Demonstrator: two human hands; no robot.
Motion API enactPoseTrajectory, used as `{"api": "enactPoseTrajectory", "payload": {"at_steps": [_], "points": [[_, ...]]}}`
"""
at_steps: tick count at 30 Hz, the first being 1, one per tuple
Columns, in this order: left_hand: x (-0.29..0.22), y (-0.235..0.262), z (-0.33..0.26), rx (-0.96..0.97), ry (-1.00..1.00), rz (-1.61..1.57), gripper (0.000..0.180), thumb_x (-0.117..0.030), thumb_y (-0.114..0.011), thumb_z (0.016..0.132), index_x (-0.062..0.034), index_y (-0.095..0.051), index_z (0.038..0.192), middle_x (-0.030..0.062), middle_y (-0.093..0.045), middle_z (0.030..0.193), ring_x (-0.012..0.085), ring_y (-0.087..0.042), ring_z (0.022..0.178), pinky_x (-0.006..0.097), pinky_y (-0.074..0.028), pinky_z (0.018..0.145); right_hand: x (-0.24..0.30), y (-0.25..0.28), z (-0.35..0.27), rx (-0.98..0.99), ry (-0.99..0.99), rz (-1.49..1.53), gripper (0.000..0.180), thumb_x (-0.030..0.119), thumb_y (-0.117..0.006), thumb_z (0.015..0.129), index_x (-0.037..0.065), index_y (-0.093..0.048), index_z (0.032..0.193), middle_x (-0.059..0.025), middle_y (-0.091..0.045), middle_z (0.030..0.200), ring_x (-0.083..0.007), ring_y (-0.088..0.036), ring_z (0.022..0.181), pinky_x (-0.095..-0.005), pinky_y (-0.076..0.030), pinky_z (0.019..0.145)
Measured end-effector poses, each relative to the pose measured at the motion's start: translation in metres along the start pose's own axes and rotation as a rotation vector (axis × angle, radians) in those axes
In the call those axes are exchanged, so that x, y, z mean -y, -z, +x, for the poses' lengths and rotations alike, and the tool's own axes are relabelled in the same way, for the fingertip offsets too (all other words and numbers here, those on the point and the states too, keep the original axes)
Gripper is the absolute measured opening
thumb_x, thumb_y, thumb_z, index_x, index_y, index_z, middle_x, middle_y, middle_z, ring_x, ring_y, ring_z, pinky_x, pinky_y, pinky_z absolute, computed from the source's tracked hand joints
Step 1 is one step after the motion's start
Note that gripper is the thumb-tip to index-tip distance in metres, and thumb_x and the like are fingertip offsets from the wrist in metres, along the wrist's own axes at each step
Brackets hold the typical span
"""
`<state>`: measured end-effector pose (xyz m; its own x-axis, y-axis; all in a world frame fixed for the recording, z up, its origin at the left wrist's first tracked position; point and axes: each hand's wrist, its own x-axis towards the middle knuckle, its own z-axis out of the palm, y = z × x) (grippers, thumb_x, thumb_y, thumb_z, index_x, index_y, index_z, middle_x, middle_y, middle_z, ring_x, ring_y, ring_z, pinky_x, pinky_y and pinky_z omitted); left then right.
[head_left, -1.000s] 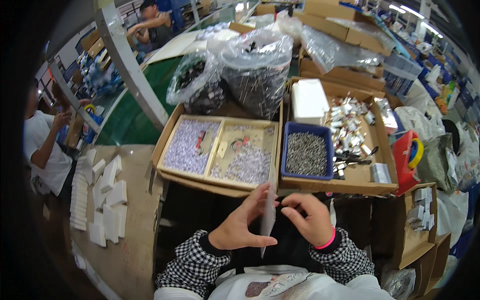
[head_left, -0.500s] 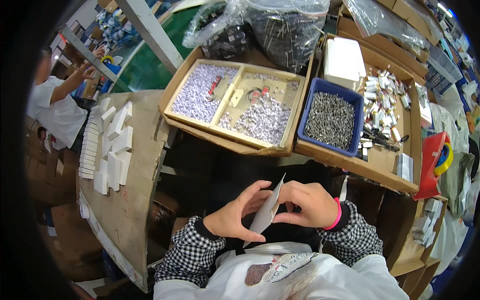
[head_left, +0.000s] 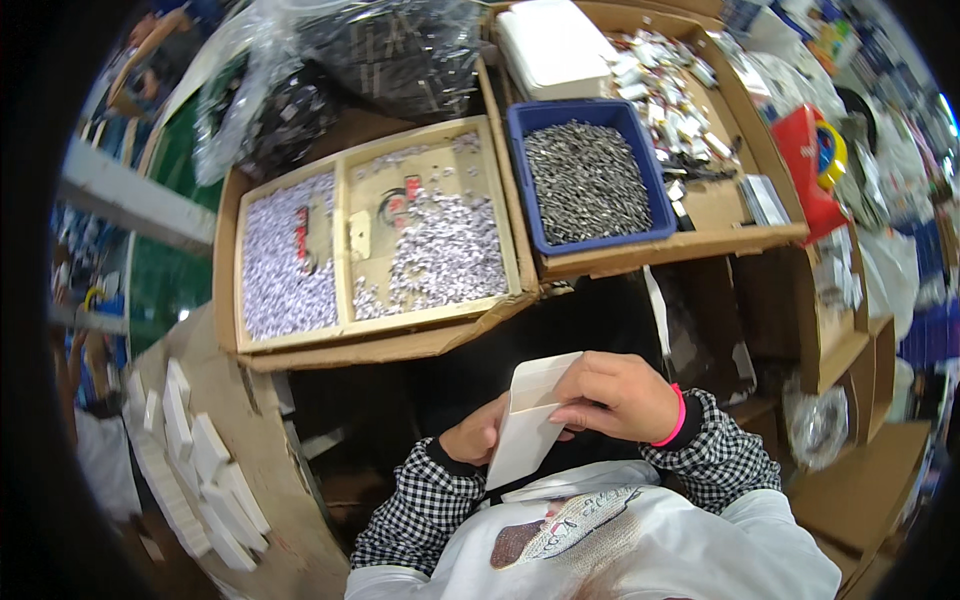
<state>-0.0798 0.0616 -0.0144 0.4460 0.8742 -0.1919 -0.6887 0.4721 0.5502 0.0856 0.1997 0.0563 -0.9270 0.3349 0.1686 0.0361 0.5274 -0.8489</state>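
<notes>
both hands, the left hand [head_left: 478, 432] and right hand [head_left: 612, 396], pinch a small white carton [head_left: 527, 420] closed-fingered at chest height, apparently folding it into shape. next would likely call for squaring its open top.

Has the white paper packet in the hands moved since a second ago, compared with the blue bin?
Yes. The white packet now sits lower and closer to the chest, farther from the blue bin, gripped by the left hand and right hand.

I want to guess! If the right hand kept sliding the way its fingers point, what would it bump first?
Probably the left hand: the right hand points leftward across the small white packet both hands hold. Depth is unclear.
</notes>
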Motion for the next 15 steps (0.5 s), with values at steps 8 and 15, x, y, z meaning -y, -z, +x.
{"api": "enactPoseTrajectory", "payload": {"at_steps": [8, 15], "points": [[0.004, -0.003, -0.004, -0.003, -0.043, 0.083, 0.102, -0.07, -0.062, 0.07, -0.001, -0.029, 0.137, 0.014, -0.047, 0.126, 0.023, -0.055, 0.107, 0.036, -0.047, 0.089, 0.019, -0.006, -0.018, -0.17, -0.108, -0.075, 0.02, 0.012, -0.07, 0.078, 0.006, -0.06, 0.094, -0.0085, -0.055, 0.092, -0.0195, -0.059, 0.074, -0.029, -0.05, 0.064], [0.047, -0.014, 0.007, -0.024, -0.293, 0.082, 0.106, -0.084, -0.036, 0.068, -0.0006, -0.034, 0.134, 0.0163, -0.054, 0.115, 0.0252, -0.059, 0.096, 0.037, -0.051, 0.081, 0.007, -0.027, -0.054, -0.12, -0.317, 0.685, 0.053, 0.0, -0.057, 0.086, -0.002, -0.038, 0.136, -0.0094, -0.057, 0.115, -0.0136, -0.057, 0.096, -0.0275, -0.046, 0.085]]}}
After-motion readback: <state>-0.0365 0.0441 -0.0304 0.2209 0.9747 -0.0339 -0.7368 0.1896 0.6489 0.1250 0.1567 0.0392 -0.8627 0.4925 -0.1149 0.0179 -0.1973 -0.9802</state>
